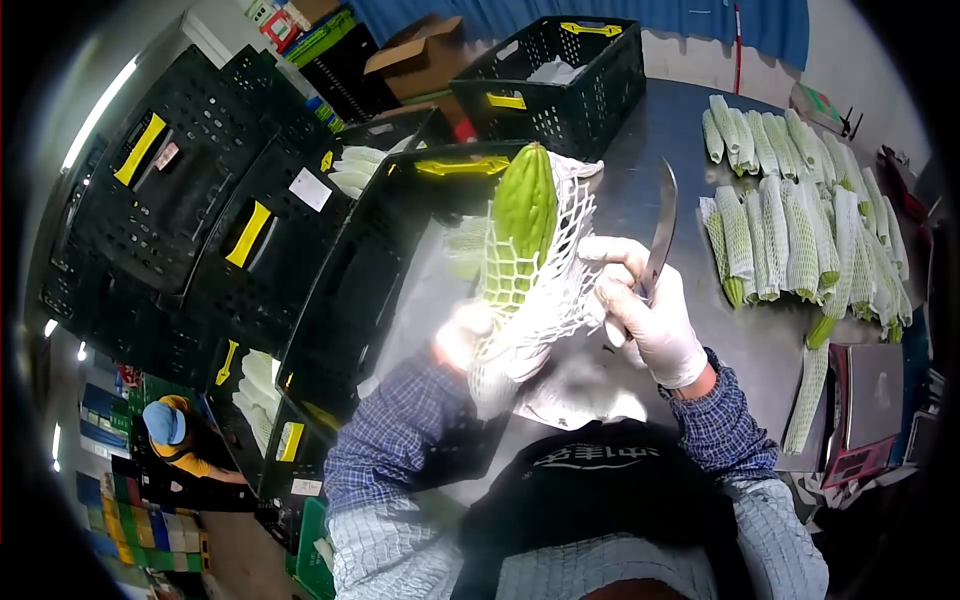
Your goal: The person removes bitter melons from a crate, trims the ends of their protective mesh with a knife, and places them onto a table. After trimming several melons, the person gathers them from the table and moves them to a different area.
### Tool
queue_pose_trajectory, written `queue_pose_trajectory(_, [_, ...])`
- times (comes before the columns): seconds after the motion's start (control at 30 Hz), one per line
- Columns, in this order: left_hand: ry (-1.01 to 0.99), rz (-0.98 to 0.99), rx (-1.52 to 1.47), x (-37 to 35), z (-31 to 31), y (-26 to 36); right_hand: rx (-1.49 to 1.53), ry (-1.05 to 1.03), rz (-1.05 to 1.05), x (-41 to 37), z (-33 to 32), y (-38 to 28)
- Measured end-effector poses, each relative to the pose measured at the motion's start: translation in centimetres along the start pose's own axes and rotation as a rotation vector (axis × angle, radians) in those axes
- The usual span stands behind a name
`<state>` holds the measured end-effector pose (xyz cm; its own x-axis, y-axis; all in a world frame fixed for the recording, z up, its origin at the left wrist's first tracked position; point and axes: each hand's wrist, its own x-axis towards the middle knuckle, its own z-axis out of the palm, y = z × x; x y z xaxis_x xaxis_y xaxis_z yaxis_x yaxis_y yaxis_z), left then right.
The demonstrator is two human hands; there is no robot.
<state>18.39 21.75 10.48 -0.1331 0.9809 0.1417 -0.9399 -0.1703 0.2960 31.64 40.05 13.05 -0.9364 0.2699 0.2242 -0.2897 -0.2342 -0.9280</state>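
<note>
Left hand grips one netted gourd; right hand grips one knife.

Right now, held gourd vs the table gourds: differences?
The held gourd stands upright in the left hand, by the right hand's knife; the table gourds lie flat in rows. The held gourd's top is bare; the table gourds are mostly netted. Both are green, in white net.

Left hand mostly behind foam net — knife handle inside the grip of the right hand.
</note>
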Motion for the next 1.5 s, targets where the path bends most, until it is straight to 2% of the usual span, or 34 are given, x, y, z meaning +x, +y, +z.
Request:
queue_pose_trajectory(0.27, [-0.037, -0.111, 0.022, -0.5, -0.9, 0.5, 0.042, 0.009, -0.015, 0.2, -0.4, 0.4])
queue_pose_trajectory(0.37, [-0.020, -0.136, 0.117, -0.4, -1.1, 0.2, 0.094, -0.094, -0.199, 1.2, -0.4, 0.5])
queue_pose_trajectory(0.5, [0.068, -0.176, 0.377, 0.2, -1.4, -0.3, 0.202, -0.202, -0.064, 1.5, -0.6, -0.2])
queue_pose_trajectory(0.63, [0.207, -0.178, 0.804, 2.1, -0.2, -1.1, 0.142, -0.122, -0.191, 1.4, -1.1, -1.2])
queue_pose_trajectory(0.7, [0.229, -0.125, 0.939, 3.0, 1.4, -2.1, 0.071, -0.041, -0.126, 0.8, -1.8, -1.7])
queue_pose_trajectory(0.73, [0.155, -0.051, 1.192, 3.6, 1.1, -2.6, 0.044, -0.015, -0.228, 1.2, -1.5, -1.4])
queue_pose_trajectory(0.77, [0.222, -0.006, 1.284, 4.1, 0.8, -3.3, -0.118, -0.001, -0.260, 1.2, -1.6, -1.2])
queue_pose_trajectory(0.8, [0.202, 0.054, 1.363, 4.5, 0.0, -3.6, -0.277, 0.008, -0.290, 1.1, -1.6, -1.1])
queue_pose_trajectory(0.83, [0.186, 0.116, 1.443, 4.9, -0.9, -3.9, -0.293, 0.011, -0.282, 1.0, -1.4, -0.9])
queue_pose_trajectory(0.9, [0.049, 0.217, 1.528, 5.5, -3.9, -3.2, -0.317, 0.012, -0.263, 0.6, -0.8, -0.3])
queue_pose_trajectory(1.0, [0.075, 0.197, 1.493, 5.6, -3.5, -3.0, -0.048, -0.016, -0.204, 0.1, -0.3, 1.1])
queue_pose_trajectory(1.03, [0.084, 0.171, 1.426, 5.6, -3.7, -3.0, -0.026, -0.005, -0.359, 0.5, 0.1, 2.2])
queue_pose_trajectory(1.1, [0.109, 0.129, 1.296, 5.0, -3.9, -3.3, 0.002, -0.014, -0.326, 0.1, 0.8, 2.6])
queue_pose_trajectory(1.2, [-0.086, 0.386, 1.761, 6.1, -2.2, -3.3, -0.096, 0.043, -0.290, -0.6, 1.3, 2.8])
queue_pose_trajectory(1.23, [-0.114, 0.453, 1.844, 6.3, -1.5, -3.5, -0.030, 0.063, -0.274, -0.5, 1.4, 3.0])
queue_pose_trajectory(1.27, [-0.085, 0.376, 1.722, 6.2, -1.0, -3.6, 0.034, 0.086, -0.259, -0.4, 1.5, 3.2])
queue_pose_trajectory(1.33, [-0.010, 0.248, 1.466, 6.1, -0.2, -3.6, -0.034, 0.093, -0.228, -0.7, 1.4, 2.8])
queue_pose_trajectory(1.5, [0.046, 0.180, 1.352, 5.7, -0.7, -3.9, -0.037, 0.114, -0.171, -1.1, 1.7, 2.2])
